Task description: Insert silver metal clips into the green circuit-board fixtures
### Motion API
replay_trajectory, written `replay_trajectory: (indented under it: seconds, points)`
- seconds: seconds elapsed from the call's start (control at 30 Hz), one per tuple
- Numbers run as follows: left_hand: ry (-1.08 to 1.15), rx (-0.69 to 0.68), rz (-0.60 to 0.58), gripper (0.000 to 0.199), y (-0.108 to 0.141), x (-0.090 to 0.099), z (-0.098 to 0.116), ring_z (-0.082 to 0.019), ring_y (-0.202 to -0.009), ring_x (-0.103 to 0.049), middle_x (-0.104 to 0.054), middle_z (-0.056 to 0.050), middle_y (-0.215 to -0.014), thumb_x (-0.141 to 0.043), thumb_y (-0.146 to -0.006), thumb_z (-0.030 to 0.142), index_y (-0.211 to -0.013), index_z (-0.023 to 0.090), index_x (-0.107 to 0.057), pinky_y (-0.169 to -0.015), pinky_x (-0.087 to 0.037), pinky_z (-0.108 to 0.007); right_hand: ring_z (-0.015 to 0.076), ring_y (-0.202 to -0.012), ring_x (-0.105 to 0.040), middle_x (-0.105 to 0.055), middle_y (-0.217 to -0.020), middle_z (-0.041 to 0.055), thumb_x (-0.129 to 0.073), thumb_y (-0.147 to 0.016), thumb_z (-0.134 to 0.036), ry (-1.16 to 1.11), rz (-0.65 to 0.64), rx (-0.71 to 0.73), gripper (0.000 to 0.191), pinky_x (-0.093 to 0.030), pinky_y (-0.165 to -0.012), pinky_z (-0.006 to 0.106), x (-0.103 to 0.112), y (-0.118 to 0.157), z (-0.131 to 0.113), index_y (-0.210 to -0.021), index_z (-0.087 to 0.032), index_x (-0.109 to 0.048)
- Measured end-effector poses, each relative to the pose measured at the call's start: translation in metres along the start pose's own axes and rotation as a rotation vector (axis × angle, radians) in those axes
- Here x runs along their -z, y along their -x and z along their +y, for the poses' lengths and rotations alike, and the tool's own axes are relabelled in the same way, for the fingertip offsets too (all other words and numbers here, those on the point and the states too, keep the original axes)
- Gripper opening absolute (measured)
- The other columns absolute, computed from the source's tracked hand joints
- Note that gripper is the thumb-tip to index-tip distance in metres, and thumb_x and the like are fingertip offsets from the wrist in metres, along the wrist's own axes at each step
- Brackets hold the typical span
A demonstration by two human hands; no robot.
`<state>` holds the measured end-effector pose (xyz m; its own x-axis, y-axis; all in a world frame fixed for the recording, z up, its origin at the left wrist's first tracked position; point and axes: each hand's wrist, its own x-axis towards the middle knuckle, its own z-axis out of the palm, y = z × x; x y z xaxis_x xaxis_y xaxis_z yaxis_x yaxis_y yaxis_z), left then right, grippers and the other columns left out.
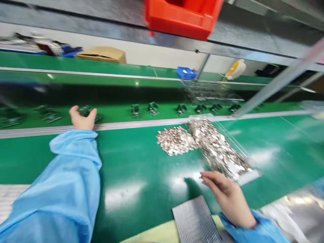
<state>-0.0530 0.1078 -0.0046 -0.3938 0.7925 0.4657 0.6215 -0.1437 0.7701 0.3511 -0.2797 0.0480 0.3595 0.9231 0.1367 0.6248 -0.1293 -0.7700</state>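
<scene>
"What stands around?"

"A red bin (182, 25) on a shelf (101, 20) above, a slanting post (280, 74) on the right, and green parts in a row along the belt (116, 116). The pile (176, 140) of shiny pieces meets a full clear container (249, 177) on the bench (124, 162)."

"And the hands?"

"The left hand (83, 118) reaches forward over the rail (141, 123), thumb and fingers curved apart; whether it grips cannot be told. The right hand (227, 195) is low, fingertips pinched on a small piece (201, 176)."

"Where are the things, then?"

"One green part (85, 110) shows between the left thumb and fingers. The pinched piece is above the bench, nearer than the pile; the ridged plate (196, 221) lies just left of the right wrist."
</scene>
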Motion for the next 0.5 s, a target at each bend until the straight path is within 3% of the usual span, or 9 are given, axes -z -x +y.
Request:
replay_trajectory:
  seconds: [0.1,0.2,0.3,0.4,0.5]
  points:
    - [0.034,0.007,-0.070,0.079,0.066,-0.003,0.030,-0.025,-0.113,-0.053,-0.052,-0.014,-0.131,-0.077,-0.070,0.027,-0.136,0.008,-0.037,-0.104,-0.042,-0.047,0.0208,-0.068,-0.066,-0.071,-0.075,0.0049,-0.067,-0.079,-0.040,-0.158,0.059,-0.023,0.019,-0.054,-0.062,0.032,-0.007,0.007,-0.007,-0.084,-0.024,-0.076]
    - [0.129,-0.150,-0.335,0.075,0.154,0.015,0.067,-0.025,-0.103,-0.061,-0.060,-0.009,-0.121,-0.080,-0.066,0.038,-0.131,0.017,-0.050,-0.096,-0.049,-0.043,0.0193,-0.068,-0.066,-0.071,-0.074,0.0048,-0.072,-0.076,-0.040,-0.345,0.098,-0.121,0.021,-0.054,-0.063,0.032,-0.016,0.013,-0.006,-0.086,-0.021,-0.074]
    - [0.191,-0.247,-0.591,0.069,0.228,0.043,0.097,-0.025,-0.102,-0.063,-0.061,-0.008,-0.116,-0.077,-0.069,0.046,-0.128,0.020,-0.051,-0.095,-0.050,-0.042,0.0179,-0.067,-0.065,-0.071,-0.073,0.0046,-0.079,-0.070,-0.042,-0.503,0.130,-0.202,0.028,-0.053,-0.063,0.030,-0.019,0.024,-0.008,-0.086,-0.020,-0.071]
    - [0.150,-0.284,-0.750,0.078,0.262,0.063,0.108,-0.028,-0.110,-0.061,-0.057,-0.011,-0.123,-0.076,-0.069,0.051,-0.134,0.022,-0.044,-0.097,-0.050,-0.045,0.0159,-0.066,-0.064,-0.069,-0.070,0.0030,-0.083,-0.066,-0.042,-0.560,0.165,-0.220,0.030,-0.052,-0.061,0.027,-0.017,0.037,-0.012,-0.082,-0.020,-0.069]
    - [0.129,-0.380,-0.839,0.112,0.264,0.076,0.103,-0.036,-0.135,-0.043,-0.037,-0.020,-0.148,-0.082,-0.061,0.054,-0.148,0.022,-0.018,-0.108,-0.039,-0.053,0.0157,-0.067,-0.064,-0.069,-0.072,0.0032,-0.082,-0.067,-0.042,-0.573,0.177,-0.236,0.030,-0.052,-0.062,0.025,-0.013,0.051,-0.011,-0.082,-0.020,-0.070]
